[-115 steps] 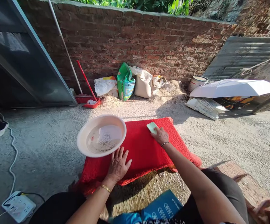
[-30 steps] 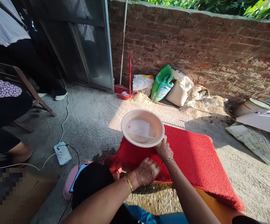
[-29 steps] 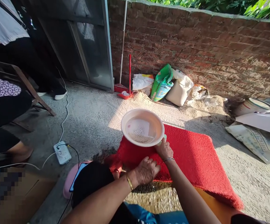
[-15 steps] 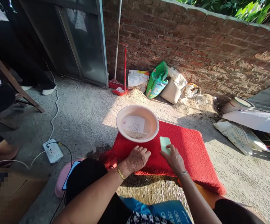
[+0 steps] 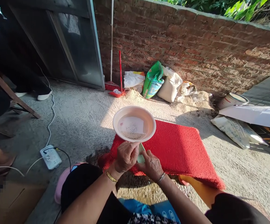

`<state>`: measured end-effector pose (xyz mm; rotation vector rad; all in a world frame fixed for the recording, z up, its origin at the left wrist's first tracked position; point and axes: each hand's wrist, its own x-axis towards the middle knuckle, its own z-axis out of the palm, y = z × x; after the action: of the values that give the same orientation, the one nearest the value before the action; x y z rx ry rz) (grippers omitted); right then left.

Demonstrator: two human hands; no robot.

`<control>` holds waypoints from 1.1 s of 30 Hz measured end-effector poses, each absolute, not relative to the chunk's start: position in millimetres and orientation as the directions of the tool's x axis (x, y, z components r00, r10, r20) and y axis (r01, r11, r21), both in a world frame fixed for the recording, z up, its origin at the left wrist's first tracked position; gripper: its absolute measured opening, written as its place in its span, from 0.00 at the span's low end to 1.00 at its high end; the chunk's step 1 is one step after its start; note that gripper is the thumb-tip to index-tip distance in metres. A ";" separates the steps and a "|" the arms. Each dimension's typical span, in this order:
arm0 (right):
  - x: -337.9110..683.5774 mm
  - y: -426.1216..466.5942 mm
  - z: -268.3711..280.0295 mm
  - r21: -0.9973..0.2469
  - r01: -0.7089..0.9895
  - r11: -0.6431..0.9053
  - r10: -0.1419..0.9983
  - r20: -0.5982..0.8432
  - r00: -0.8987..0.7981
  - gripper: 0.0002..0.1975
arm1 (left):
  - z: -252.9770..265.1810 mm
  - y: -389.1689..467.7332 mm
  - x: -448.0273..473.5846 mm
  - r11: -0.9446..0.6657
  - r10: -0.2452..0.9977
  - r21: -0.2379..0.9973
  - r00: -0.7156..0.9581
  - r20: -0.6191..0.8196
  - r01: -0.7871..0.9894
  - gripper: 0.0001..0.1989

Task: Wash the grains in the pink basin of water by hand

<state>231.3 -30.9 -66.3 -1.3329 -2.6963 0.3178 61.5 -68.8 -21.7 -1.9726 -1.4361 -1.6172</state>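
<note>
A pale green, flat, rounded phone case is tilted up just in front of the basin. My right hand grips its lower right part, fingers on the near face. On its left edge is my left hand, closed with the fingers curled; part of the case is hidden behind it. Right beyond my hands stands a pale pink basin at the left end of a red fleecy cover. At its bottom lies a whitish sheet with small dark grains or marks.
A white power strip with cords lies on the concrete left. Past the basin are a red dustpan, a green sack and a pale sack against a brick wall. Another person's legs show at left.
My right hand has brought the phone case left and turned it more edge-on. My left hand has shifted slightly left and now meets it. The view has swung a little to the right.
</note>
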 end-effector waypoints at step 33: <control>269.8 -27.6 -64.8 -0.325 0.824 0.463 0.877 0.032 -0.480 0.20 | -11.4 -24.9 105.2 -0.510 0.569 0.287 0.068 0.820 0.811 0.09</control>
<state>269.8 -27.6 -64.8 -1.4814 -2.5159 0.3955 105.2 -24.9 -11.4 -2.0987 -1.3965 -1.4184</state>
